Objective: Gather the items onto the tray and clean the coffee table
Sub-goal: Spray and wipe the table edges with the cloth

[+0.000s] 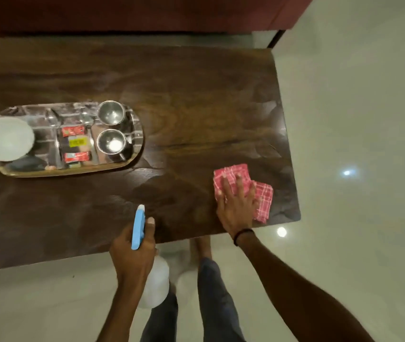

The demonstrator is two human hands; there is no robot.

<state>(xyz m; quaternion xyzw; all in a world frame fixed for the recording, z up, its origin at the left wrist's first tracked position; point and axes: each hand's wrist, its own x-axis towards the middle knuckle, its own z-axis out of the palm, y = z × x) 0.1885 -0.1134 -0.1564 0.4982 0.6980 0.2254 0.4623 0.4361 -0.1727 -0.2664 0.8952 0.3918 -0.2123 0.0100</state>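
A dark wooden coffee table (196, 99) fills the upper half of the view. On its left stands a shiny oval tray (137, 146) holding two steel cups (110, 112), a white bowl (6, 138), red sachets (73, 131) and spoons. My left hand (132, 253) grips a spray bottle (139, 227) with a blue head and a white body, over the table's near edge. My right hand (237, 206) lies flat, fingers spread, on a red checked cloth (262, 196) near the table's right front corner.
A dark red sofa (147, 13) runs behind the table. Pale glossy floor (357, 119) lies to the right and in front, with light reflections. My legs (211, 292) stand just in front of the table's near edge.
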